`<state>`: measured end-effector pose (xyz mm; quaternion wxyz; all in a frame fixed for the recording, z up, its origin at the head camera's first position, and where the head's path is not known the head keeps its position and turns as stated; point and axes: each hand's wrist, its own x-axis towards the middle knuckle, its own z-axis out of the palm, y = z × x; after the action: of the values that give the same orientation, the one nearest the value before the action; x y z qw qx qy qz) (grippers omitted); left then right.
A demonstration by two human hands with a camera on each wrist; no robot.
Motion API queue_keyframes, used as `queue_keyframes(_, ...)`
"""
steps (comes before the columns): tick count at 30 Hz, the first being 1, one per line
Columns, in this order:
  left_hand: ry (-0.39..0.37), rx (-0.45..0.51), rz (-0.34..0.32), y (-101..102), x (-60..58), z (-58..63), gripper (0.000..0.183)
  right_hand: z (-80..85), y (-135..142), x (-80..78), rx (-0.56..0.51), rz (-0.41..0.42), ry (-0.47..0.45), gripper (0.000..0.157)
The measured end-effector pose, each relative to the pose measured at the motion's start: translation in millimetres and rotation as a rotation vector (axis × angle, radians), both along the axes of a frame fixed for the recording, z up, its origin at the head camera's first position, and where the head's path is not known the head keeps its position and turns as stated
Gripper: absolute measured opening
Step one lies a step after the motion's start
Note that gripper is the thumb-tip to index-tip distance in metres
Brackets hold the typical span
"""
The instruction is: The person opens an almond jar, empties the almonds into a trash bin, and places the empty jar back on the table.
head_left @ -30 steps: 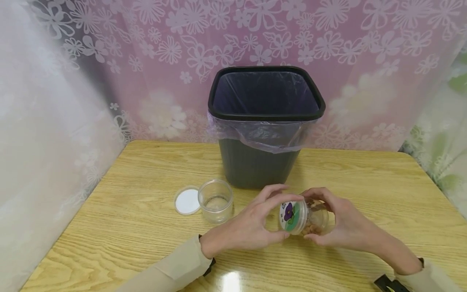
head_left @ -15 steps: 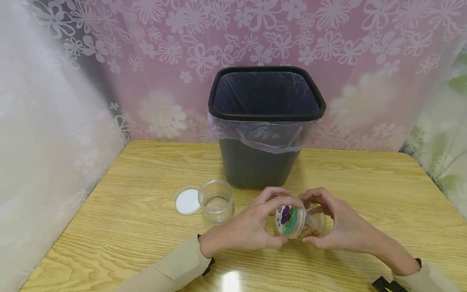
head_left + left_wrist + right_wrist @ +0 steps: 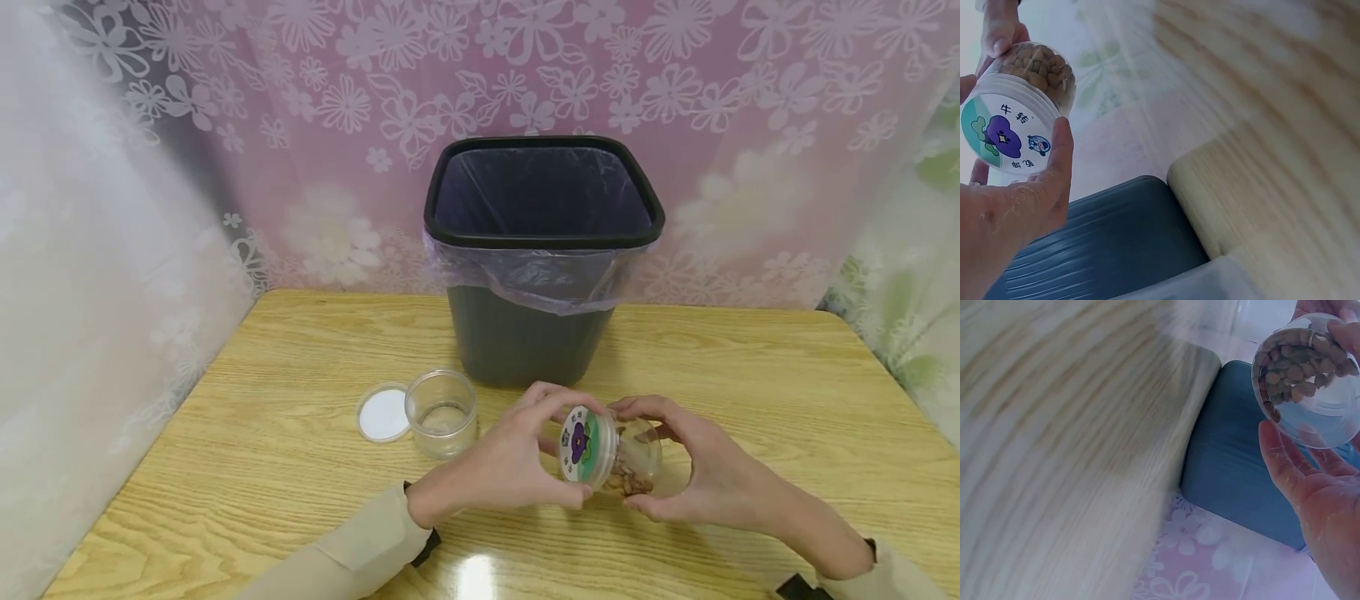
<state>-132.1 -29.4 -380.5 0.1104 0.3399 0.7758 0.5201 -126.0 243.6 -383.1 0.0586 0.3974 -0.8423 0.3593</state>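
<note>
Brown pieces lie in a tilted clear jar. The left hand grips its printed lid, the right hand the jar.

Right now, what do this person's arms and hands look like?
The left hand and right hand are bare. Plain, pale beige sleeves cover the forearms, stopping short of the hands. Parts of black straps show near both cuffs. No cables are visible.

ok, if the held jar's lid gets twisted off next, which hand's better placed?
Left, probably: the left hand grips the printed lid by its edge, while the right hand holds the clear jar and could steady it.
</note>
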Motion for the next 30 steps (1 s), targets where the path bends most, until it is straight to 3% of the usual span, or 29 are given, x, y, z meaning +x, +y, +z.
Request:
queue_keyframes(3, -0.053, 0.01, 0.01, -0.3, -0.4, 1.1, 0.082, -0.3, -1.2, 0.5, 0.004, 0.0, 0.009, 0.089)
queue_keyframes(8, -0.077, -0.001, 0.044, -0.9, -0.9, 2.9, 0.08, 0.0, -4.7, -0.5, 0.019, -0.004, 0.045, 0.092)
queue_keyframes(12, -0.076, -0.019, 0.069, -1.4, -0.2, 5.7, 0.081, 0.8, -7.3, -1.3, -0.016, 0.009, 0.051, 0.094)
queue_keyframes(19, -0.083, -0.035, 0.084, -2.6, 1.8, 8.6, 0.08, -2.0, -10.2, -2.5, -0.089, 0.057, 0.148, 0.093)
queue_keyframes(25, -0.064, -0.039, 0.09, -1.7, -1.6, 6.4, 0.077, -3.0, -9.7, -2.1, -0.069, 0.035, 0.152, 0.091)
queue_keyframes(30, -0.164, -0.003, 0.129, -1.7, -5.5, 3.9, 0.072, -4.3, -10.8, -6.4, -0.008, 0.012, 0.161, 0.087)
